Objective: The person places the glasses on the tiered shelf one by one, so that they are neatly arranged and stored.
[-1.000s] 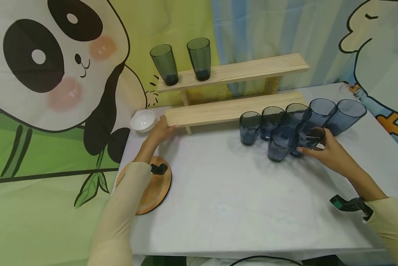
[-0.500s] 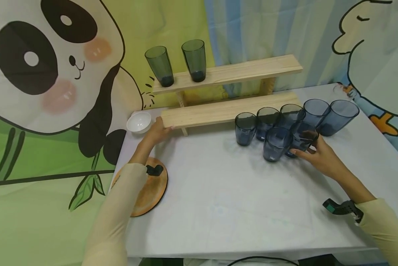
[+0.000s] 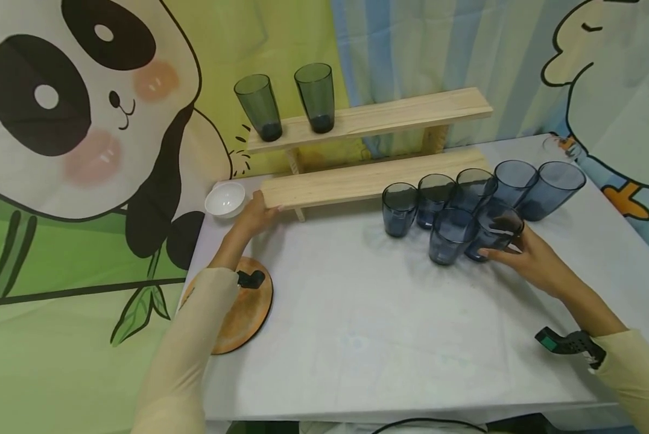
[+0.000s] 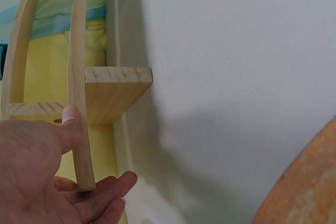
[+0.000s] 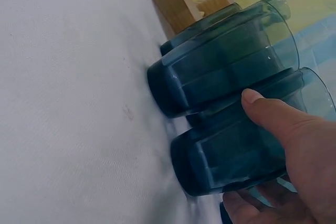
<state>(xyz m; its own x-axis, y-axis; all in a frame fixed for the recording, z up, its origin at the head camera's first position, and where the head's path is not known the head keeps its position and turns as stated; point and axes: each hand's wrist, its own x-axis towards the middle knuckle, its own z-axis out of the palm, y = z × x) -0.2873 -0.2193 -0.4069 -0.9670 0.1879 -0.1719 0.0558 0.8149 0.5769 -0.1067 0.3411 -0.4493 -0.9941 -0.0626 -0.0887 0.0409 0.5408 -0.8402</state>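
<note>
My left hand (image 3: pixel 254 218) grips the left end of the lower board of a two-tier wooden shelf (image 3: pixel 357 182). In the left wrist view its thumb lies on one face of the board, with fingers behind. On the right, my right hand (image 3: pixel 538 262) holds a blue glass (image 5: pixel 226 150), thumb on the near side and fingers around the back. This tumbler stands upright on the table at the front of a cluster, beside another blue glass (image 3: pixel 450 238). Several more blue glasses (image 3: pixel 399 208) stand behind and left of it.
Two green glasses (image 3: pixel 316 99) stand on the left part of the upper board. A white bowl (image 3: pixel 225 200) sits left of the shelf. A round wooden board (image 3: pixel 251 319) lies under the left forearm. The white tablecloth (image 3: pixel 357 337) stretches in front.
The head view has shifted slightly. My right hand and the glass have moved a little right and nearer relative to the neighbouring glass. The left hand keeps its hold on the shelf.
</note>
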